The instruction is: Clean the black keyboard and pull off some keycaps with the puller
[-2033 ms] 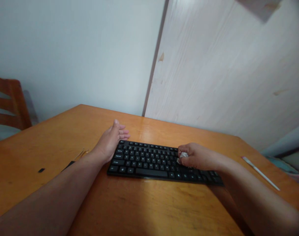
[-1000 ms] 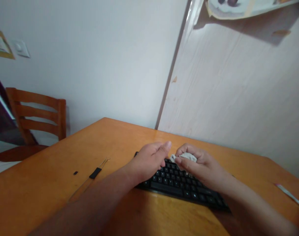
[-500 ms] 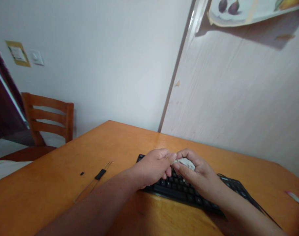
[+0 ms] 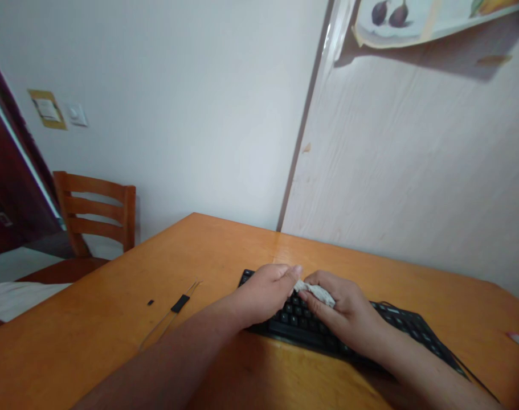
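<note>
The keyboard (image 4: 304, 330) lies on the table (image 4: 225, 245), the chair (image 4: 99, 213) beyond its left edge

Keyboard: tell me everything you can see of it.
The keyboard is black, apparently plastic, with rows of dark keys bearing pale markings. It lies flat, keys up, slantwise on the wooden table. The left hand, right hand and forearms hide much of it; the hands grip a crumpled whitish wad above the keys. Whether they touch it is unclear. A thin dark cable runs by its right end.
</note>
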`<action>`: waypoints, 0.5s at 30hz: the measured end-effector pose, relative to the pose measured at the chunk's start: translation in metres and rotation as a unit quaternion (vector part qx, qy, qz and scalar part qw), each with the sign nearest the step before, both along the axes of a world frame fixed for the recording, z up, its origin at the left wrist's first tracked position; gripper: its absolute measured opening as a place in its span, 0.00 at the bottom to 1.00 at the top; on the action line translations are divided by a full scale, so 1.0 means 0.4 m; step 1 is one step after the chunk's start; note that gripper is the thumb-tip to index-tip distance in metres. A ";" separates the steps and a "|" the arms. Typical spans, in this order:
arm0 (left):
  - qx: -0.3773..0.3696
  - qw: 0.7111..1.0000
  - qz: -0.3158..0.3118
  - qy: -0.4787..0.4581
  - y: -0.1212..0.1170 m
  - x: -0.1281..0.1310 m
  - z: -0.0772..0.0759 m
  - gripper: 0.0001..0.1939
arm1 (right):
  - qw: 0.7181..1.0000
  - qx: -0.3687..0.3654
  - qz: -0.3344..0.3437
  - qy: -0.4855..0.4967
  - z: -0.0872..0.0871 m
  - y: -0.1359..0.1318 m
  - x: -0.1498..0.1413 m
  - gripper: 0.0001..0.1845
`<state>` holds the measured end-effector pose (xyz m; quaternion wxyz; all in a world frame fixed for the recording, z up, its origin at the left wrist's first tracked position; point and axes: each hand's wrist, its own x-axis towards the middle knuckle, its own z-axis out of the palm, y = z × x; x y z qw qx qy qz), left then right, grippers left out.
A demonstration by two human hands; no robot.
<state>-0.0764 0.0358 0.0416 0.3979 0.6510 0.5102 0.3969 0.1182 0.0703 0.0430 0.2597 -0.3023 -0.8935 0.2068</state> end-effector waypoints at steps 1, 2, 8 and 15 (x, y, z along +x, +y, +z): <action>-0.029 0.999 0.018 -0.006 0.000 0.000 -0.002 0.31 | 1.000 0.004 -0.004 0.002 -0.003 0.001 0.001 0.13; -0.058 0.998 0.033 -0.008 0.000 0.000 -0.005 0.33 | 1.000 0.011 -0.008 0.006 -0.006 0.003 0.002 0.13; -0.141 0.990 0.016 -0.008 -0.006 0.014 -0.019 0.38 | 0.998 0.058 0.008 0.033 -0.025 0.008 0.003 0.09; -0.077 0.996 -0.004 -0.053 -0.012 0.020 -0.005 0.28 | 0.987 -0.114 0.047 0.106 -0.027 0.011 -0.010 0.11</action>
